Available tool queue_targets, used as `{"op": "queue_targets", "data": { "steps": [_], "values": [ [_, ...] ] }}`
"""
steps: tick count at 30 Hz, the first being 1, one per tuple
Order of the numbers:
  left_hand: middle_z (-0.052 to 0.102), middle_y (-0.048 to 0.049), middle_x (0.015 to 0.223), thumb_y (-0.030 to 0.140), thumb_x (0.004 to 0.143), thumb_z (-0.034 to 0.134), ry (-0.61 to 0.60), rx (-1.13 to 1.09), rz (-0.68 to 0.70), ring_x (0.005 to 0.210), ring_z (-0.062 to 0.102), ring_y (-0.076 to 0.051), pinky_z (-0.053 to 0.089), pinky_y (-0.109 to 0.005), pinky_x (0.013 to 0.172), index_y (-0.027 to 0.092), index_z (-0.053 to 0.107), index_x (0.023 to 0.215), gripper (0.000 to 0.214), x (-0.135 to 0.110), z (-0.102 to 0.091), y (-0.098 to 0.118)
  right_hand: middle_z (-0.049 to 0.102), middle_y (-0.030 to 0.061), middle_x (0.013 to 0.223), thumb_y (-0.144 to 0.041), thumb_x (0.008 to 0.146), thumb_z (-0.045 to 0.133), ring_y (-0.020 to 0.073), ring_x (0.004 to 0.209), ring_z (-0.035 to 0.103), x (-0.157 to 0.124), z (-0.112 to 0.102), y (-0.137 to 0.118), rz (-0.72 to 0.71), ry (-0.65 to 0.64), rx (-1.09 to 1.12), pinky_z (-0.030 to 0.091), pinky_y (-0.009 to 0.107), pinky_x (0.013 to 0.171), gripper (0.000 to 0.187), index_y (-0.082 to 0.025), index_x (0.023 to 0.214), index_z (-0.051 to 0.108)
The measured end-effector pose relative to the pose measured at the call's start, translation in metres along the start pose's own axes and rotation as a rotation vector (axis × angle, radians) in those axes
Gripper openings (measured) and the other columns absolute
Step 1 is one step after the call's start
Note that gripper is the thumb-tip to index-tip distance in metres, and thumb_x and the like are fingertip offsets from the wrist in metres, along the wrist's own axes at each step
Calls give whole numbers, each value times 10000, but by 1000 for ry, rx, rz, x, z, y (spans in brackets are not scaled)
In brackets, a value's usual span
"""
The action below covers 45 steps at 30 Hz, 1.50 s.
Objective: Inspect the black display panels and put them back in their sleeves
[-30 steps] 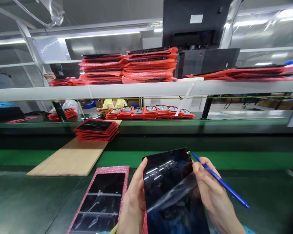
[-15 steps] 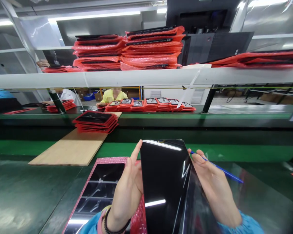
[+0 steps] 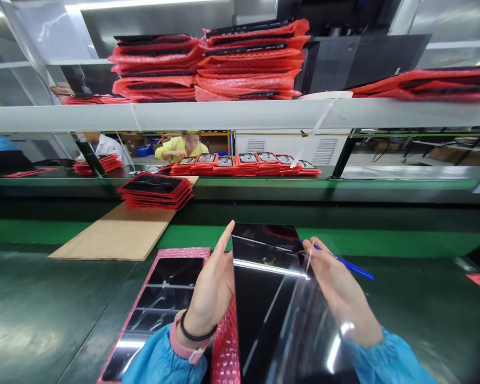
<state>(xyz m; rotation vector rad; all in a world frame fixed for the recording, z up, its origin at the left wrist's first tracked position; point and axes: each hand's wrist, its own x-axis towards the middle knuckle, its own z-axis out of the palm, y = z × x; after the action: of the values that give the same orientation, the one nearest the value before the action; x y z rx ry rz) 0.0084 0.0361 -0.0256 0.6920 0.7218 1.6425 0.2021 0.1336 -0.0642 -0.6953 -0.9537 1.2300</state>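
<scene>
Head view: glossy black panel (image 3: 272, 298) held between left hand (image 3: 214, 288) and right hand (image 3: 338, 290).

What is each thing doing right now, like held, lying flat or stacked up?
Black panel: held up, tilted, between both hands.
Left hand: gripping the panel's left edge.
Right hand: on the panel's right edge, holding a blue pen.
Second panel: lying flat on pink bubble wrap.
Red stacks: piled on the shelf.
</scene>
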Motion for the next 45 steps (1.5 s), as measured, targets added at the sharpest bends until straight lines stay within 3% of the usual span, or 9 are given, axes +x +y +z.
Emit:
{"op": "queue_targets", "data": {
  "steps": [7,12,16,22,26,30,36,39,45],
  "values": [
    [468,-19,1462,325,813,638,113,187,0,1423,240,-203,164,-310,1155,224,475,1363,582,-4,-14,-10,646,60,1260,-237,706,775,246,1164,595,-8,-14,7,1,-75,-88,490,405,937,318,-258,948,570],
    [625,-81,1296,220,617,793,178,248,-84,1231,530,-293,387,-383,1043,254,425,1391,857,-8,-42,-26,660,65,1187,-323,707,774,224,1204,556,12,-62,23,-163,75,-297,348,413,1073,302,-227,920,583],
    [636,-124,1274,218,623,771,169,332,-106,1216,545,-305,428,-397,1006,231,303,1451,951,-5,-66,-48,747,71,887,-426,600,827,266,921,695,25,-94,42,-34,-22,-425,513,419,878,373,-189,836,663],
    [117,-115,1594,384,810,606,199,518,-110,1442,148,-261,174,-369,1149,179,120,1506,873,-1,-83,-72,736,14,763,-369,824,695,170,698,712,27,-113,70,95,-219,-560,578,372,718,246,-136,895,660],
    [-40,-46,1610,443,813,605,168,655,0,1457,38,-217,96,-335,1161,235,-60,1503,980,-7,-80,-73,762,85,845,-550,735,704,257,806,733,29,-119,76,34,-204,-632,580,426,772,424,-171,914,639],
    [49,6,1615,447,789,633,190,742,117,1459,14,-151,13,-233,1148,244,146,1493,879,-16,-87,-61,674,185,1183,-606,749,634,365,1141,606,15,-118,67,-113,-98,-740,443,539,989,504,-202,1044,575],
    [548,-257,1263,409,541,766,268,637,-224,1144,534,-362,390,-458,988,85,537,1125,706,-30,-122,-47,701,87,1182,-372,877,571,265,1112,645,-60,-98,57,-200,-328,-811,490,374,988,213,-256,1045,632],
    [664,-177,1040,307,586,749,223,540,-427,895,642,-272,482,-406,817,110,596,1024,504,-37,-124,-44,676,87,1232,-270,902,538,232,1152,621,-88,-88,63,-255,-563,-879,474,326,1005,171,-256,1057,609],
    [639,-12,734,277,596,764,218,524,-541,679,610,-154,443,-270,613,160,606,888,352,-31,-121,-45,650,121,1263,-250,913,500,246,1214,563,-93,-80,67,-242,-658,-935,429,384,1041,182,-241,1081,570]
  ]
}}
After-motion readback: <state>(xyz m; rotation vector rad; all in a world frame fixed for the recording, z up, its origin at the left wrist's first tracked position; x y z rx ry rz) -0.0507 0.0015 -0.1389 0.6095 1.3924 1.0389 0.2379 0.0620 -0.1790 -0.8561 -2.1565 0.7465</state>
